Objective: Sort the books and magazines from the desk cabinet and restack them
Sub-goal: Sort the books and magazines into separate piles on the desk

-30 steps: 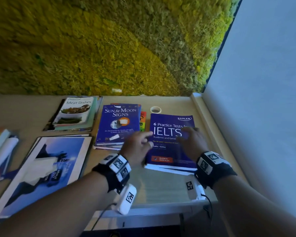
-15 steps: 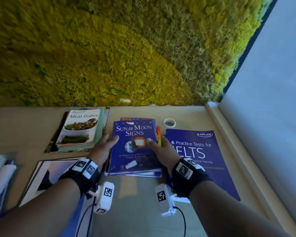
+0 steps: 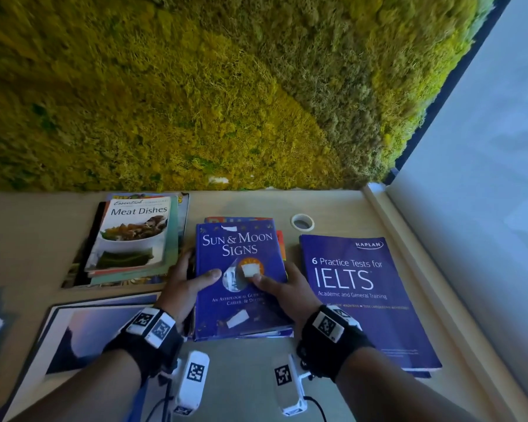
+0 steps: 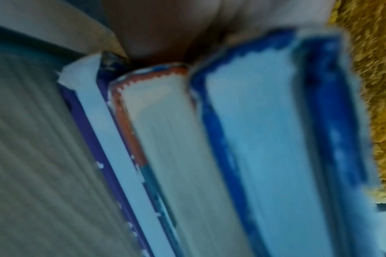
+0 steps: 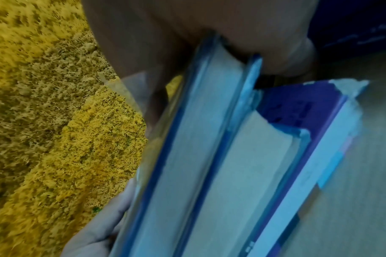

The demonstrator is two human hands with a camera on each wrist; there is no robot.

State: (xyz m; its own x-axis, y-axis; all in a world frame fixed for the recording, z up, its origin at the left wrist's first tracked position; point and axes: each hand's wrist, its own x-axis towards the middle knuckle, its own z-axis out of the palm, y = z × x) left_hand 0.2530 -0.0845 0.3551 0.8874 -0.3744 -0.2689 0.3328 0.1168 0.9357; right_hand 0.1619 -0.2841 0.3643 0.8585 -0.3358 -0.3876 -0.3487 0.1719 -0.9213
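Setting: pale wooden desk [image 3: 256,205] against a moss-covered wall [image 3: 195,102], a white blind to the right.

Item 1: middle stack, topped by the blue "Sun & Moon Signs" book [image 3: 241,300], lying between the other two piles. Left hand [image 3: 185,289] clasps the stack's left edge, right hand [image 3: 287,292] its right edge; each thumb lies flat on the top cover, the fingers wrapping down the sides. The wrist views show fingers tucked in among the lower volumes, which suggests the whole stack is being gripped as one block, for lifting or for squaring up.

Item 2: "Meat Dishes" pile [image 3: 134,239], rear left, thin large-format titles, apparently the magazine group.

Item 3: purple IELTS book [image 3: 357,296], right, lying flat with something beneath it, just beside the middle stack.

Item 4: large photo magazine [image 3: 83,336], near left, flat.

Item 5: tape roll [image 3: 302,222], behind the middle stack, apart from it.
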